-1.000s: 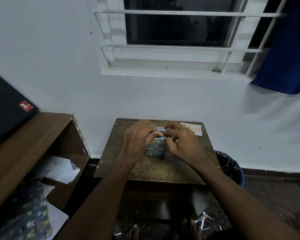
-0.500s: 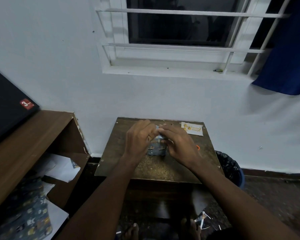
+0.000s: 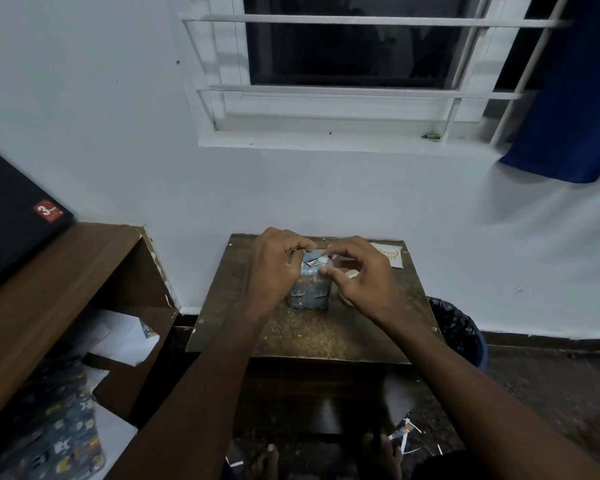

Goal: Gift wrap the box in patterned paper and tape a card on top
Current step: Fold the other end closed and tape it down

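Observation:
A small box point(image 3: 310, 289) wrapped in blue patterned paper stands on the small brown table point(image 3: 312, 334). My left hand point(image 3: 274, 268) grips its left side and top edge with curled fingers. My right hand point(image 3: 362, 275) pinches the paper flap at the box's top with thumb and forefinger. A white card point(image 3: 390, 253) with gold lettering lies flat at the table's far right corner. A roll of tape point(image 3: 349, 277) shows partly behind my right hand.
A brown desk point(image 3: 49, 299) with a black monitor stands at left; loose patterned paper point(image 3: 59, 434) and white sheets lie beneath it. A black-lined bin point(image 3: 458, 327) sits right of the table. Paper scraps lie on the floor by my feet.
Both hands have lifted from covering the box to its top edge. The box's front face shows more, and my right hand now pinches the top flap.

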The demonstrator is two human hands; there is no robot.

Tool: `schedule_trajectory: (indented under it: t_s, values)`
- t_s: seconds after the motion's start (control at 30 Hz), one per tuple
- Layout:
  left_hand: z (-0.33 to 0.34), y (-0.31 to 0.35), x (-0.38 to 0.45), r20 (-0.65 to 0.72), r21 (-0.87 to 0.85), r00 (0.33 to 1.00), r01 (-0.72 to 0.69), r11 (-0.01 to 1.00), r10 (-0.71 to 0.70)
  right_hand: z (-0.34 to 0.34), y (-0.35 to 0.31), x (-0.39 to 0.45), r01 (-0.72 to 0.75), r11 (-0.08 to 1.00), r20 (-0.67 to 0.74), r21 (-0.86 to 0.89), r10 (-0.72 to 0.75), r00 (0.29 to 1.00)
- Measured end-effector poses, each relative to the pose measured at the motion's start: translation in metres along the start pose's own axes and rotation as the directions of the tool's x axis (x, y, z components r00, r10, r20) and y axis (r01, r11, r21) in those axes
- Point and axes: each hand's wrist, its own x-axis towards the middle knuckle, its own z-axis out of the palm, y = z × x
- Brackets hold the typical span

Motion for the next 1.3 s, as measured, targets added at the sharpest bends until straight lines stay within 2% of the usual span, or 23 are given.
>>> schedule_trajectory:
  t_s: [0.13, 0.27, 0.37, 0.6, 0.8, 1.1, 1.3]
  values:
    - [0.000, 0.006, -0.004, 0.084, 0.065, 0.991, -0.112, 0.992, 0.107, -0.002, 0.000, 0.002, -0.029, 0.999, -0.034, -0.027, 0.028, 0.999]
    - [-0.007, 0.001, -0.001, 0.170, -0.038, 0.981, -0.086, 0.996, 0.091, -0.002, -0.007, 0.002, -0.082, 0.997, -0.037, 0.015, 0.082, 0.996]
    - [-0.009, -0.003, 0.002, 0.217, -0.028, 0.973, -0.070, 0.997, 0.075, -0.001, -0.010, 0.003, -0.131, 0.989, -0.043, 0.069, 0.134, 0.990]
    - [0.004, 0.001, 0.002, 0.072, 0.098, 0.993, -0.105, 0.990, 0.098, 0.005, -0.009, 0.005, -0.154, 0.987, -0.096, 0.050, 0.158, 0.983]
    - [0.009, 0.005, -0.002, 0.018, 0.137, 0.993, -0.120, 0.983, 0.119, 0.011, -0.003, 0.009, -0.102, 0.994, -0.136, -0.034, 0.097, 0.986]
    - [0.006, 0.013, -0.002, 0.027, 0.126, 0.995, -0.100, 0.987, 0.097, 0.020, -0.008, 0.008, -0.083, 0.988, -0.197, -0.128, 0.056, 0.979]
    - [0.003, 0.013, -0.002, 0.027, 0.114, 0.992, -0.124, 0.986, 0.121, 0.020, -0.007, 0.010, -0.136, 0.991, -0.195, -0.012, 0.131, 0.972]
